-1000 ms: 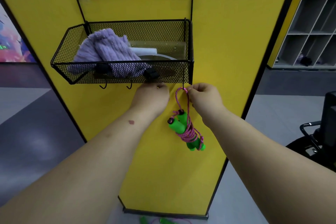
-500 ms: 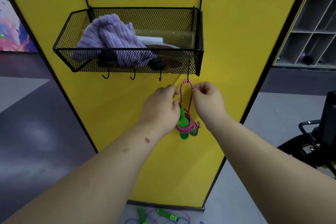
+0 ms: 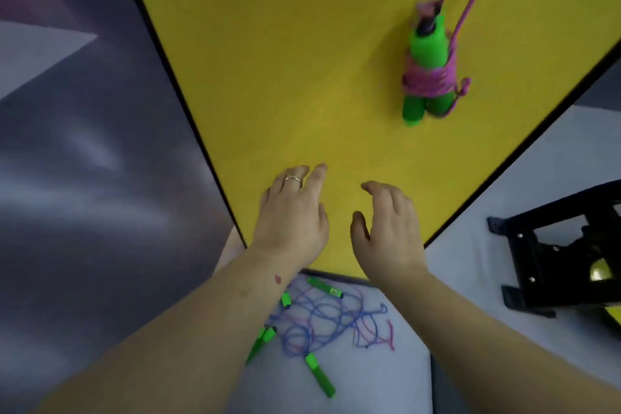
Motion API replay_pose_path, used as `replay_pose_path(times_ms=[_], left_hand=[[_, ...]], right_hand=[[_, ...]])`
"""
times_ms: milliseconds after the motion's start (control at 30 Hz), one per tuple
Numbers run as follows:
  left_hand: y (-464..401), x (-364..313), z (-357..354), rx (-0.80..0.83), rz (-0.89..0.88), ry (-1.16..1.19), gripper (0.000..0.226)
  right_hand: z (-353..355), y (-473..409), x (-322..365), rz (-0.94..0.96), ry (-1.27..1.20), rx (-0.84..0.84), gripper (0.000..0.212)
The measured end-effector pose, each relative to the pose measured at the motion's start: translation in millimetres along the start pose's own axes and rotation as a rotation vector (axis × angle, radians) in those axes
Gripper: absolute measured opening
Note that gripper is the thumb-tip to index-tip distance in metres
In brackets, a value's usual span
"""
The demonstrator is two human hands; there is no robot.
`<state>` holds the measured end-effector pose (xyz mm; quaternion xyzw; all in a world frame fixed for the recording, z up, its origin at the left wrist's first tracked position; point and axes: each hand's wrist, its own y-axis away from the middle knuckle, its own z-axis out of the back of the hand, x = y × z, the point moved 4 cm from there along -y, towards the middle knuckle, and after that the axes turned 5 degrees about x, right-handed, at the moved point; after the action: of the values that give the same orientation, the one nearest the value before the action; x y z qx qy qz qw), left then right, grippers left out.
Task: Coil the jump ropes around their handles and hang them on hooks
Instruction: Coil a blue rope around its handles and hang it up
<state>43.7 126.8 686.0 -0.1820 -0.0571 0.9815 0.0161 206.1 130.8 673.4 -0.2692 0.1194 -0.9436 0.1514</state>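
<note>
Upper right of the frame, the pink rope coiled round its bright green foam handles [image 3: 428,70] now hangs free against the yellow wall panel [image 3: 302,60], released by both hands. Lower centre, the left hand [image 3: 290,218] and right hand [image 3: 386,228] have dropped, fingers loosely spread and empty. Below them a tangle of blue and pink ropes with green handles [image 3: 322,323] lies on the floor, likely next to coil.

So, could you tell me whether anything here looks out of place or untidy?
Yes: a tangle of jump ropes lies loose on the floor at the foot of the yellow panel, cords knotted together and green handles scattered. The coiled pink rope hangs neatly.
</note>
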Motion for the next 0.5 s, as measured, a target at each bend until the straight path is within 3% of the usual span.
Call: replay_pose_path(times_ms=[200, 500], left_hand=[[99.3, 112.4, -184.7, 0.207, 0.159, -0.077, 0.079], [179.8, 217.8, -435.8, 0.423, 0.186, -0.163, 0.089]], right_hand=[[-198.5, 127.1, -76.8, -0.153, 0.121, 0.428, 0.068], [-413.0, 250.0, -180.4, -0.239, 0.283, 0.703, 0.071]])
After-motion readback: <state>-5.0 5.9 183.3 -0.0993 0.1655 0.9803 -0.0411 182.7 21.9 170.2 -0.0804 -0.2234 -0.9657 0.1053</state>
